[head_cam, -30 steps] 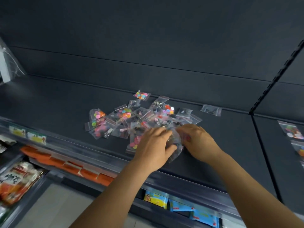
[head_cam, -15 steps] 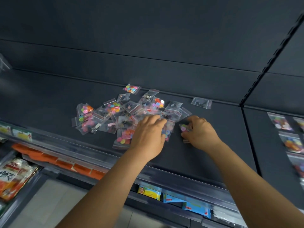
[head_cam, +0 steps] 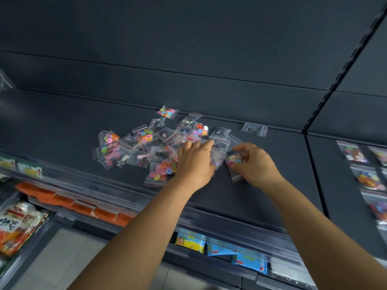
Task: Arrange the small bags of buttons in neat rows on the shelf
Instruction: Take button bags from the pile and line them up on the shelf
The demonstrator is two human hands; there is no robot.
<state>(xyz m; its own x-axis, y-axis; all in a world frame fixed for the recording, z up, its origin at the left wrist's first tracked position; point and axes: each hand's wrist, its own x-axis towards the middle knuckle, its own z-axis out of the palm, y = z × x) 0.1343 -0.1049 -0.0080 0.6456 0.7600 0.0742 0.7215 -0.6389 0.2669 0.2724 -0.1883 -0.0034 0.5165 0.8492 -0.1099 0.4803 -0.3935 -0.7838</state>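
Dozens of button bags [head_cam: 155,147] lay heaped mid-shelf [head_cam: 62,126]. My right hand [head_cam: 256,164] pinched one bag [head_cam: 233,162] at the heap's 3 o'clock edge; my left hand [head_cam: 193,162] pressed flat, holding nothing. Best lifted clear, I judged, then laid squarely toward the rows [head_cam: 364,172] at 3 o'clock.

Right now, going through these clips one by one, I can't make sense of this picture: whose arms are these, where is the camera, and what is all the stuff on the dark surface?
There is no machine here. A person wears a camera on the head, so you look forward and down along their two bare arms. The dark surface is a shop shelf. On it lies a loose pile of small clear bags of buttons. The left hand rests on the pile's right edge. The right hand pinches one bag of coloured buttons, just beside the pile. Further right, on the neighbouring shelf section, the arranged bags lie in rows.
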